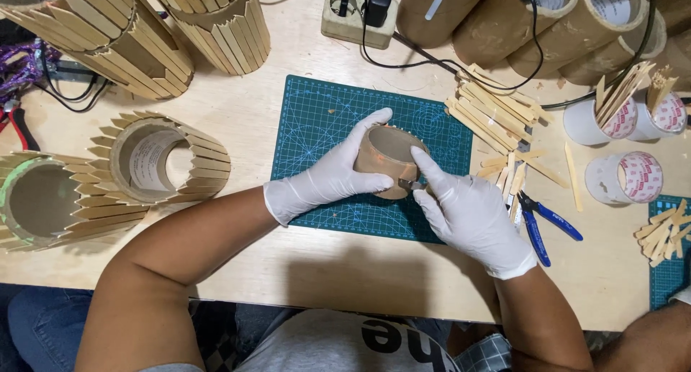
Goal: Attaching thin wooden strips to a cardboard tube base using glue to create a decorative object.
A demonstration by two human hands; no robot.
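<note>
Standing next to the tabletop (302, 264) here. Both hands are in white gloves and working a brown cardboard ring (389, 160) that sits on a green cutting mat (324, 127), about mid-table. The left hand (327, 176) has its grip wrapped around the ring's near side, fingers curled over the outer wall and one fingertip up at the top rim, so it's clamped on it. The right hand (464, 210) is pressed against the ring's right edge, index finger laid along the rim and thumb pinching in at the wall; there's something small and dark right at the pinch, can't tell what.

Just right of the mat lies a pile of flat wooden sticks (497, 106), with blue-handled pliers (540, 221) near the right wrist. Over on the left are tubes already clad in sticks (165, 160).
</note>
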